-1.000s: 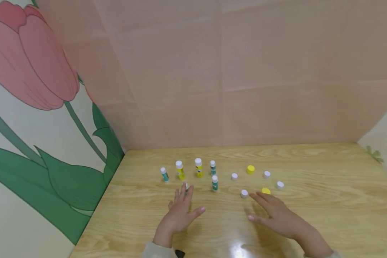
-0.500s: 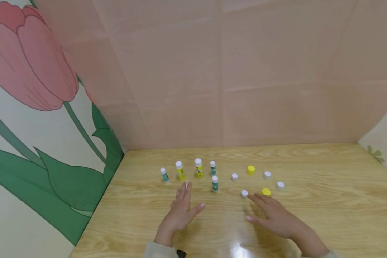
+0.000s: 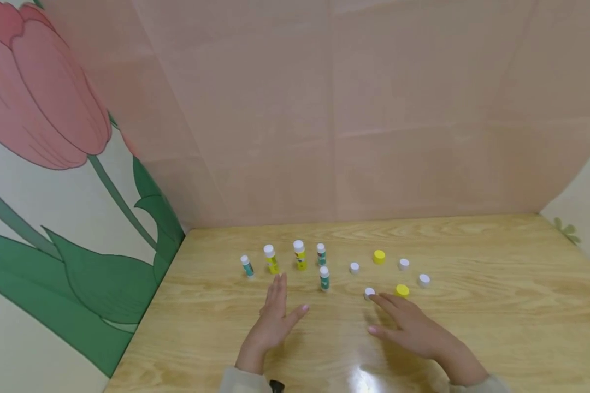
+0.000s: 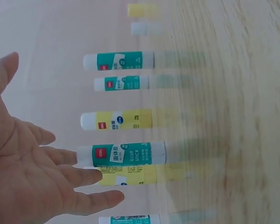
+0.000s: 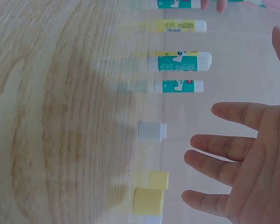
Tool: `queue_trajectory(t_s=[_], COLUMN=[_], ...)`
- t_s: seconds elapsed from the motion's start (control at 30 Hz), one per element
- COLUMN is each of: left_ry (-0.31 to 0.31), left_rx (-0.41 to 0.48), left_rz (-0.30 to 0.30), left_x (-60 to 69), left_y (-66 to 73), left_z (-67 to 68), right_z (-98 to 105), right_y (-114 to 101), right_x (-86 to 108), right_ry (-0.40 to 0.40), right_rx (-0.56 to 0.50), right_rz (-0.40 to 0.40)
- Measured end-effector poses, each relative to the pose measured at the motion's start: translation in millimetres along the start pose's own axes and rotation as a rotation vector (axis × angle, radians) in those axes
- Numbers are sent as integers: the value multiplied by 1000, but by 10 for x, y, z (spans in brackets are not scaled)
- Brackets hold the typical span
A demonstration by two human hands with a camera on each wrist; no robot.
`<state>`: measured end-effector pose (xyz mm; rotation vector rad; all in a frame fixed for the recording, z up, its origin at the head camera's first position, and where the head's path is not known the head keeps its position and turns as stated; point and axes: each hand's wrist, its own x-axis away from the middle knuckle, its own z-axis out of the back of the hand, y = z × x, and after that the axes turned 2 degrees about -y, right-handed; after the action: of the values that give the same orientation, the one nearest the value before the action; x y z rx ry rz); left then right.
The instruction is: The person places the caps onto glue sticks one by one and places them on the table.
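Four teal glue sticks (image 3: 325,280) and two yellow glue sticks (image 3: 301,259), I record, upright on the wood-grain table (image 3: 324,344), ahead of the left hand (image 3: 272,323), whose thumb and fingers are spread. Four white caps (image 3: 424,280) and two yellow caps (image 3: 379,257), ahead of the right hand (image 3: 413,330), its fingers likewise spread; one white near its fingertips.

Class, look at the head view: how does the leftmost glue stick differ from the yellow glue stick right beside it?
Colour: the leftmost glue stick has a teal label, while the yellow glue stick is mostly yellow.
Size: the leftmost glue stick looks shorter and slimmer than the yellow glue stick.
Lower end: white on the leftmost glue stick, yellow on the yellow glue stick.
Shared: both stand on the wooden table, white at the top.
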<state>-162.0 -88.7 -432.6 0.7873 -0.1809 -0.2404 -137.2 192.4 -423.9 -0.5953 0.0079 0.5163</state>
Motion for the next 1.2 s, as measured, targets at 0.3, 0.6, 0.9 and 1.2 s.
queue_trajectory(t_s=[0.3,0.6,0.9,1.2], left_ry=[33,52,103,132], left_rx=[25,63,129,191], left_rz=[6,20,80,59], left_x=[-42,-84,-118,-173], left_y=[-11,-33,-68,-132], left_z=[1,-13,-47,-101], right_z=[-16,-59,-94,-110], right_y=[16,85,134,162], right_x=[-67,-90,-113,-115], right_ry=[-24,-39,-57,-63], right_rx=[-11,-17,-31,-52], right_rz=[-9,-24,-44,-69])
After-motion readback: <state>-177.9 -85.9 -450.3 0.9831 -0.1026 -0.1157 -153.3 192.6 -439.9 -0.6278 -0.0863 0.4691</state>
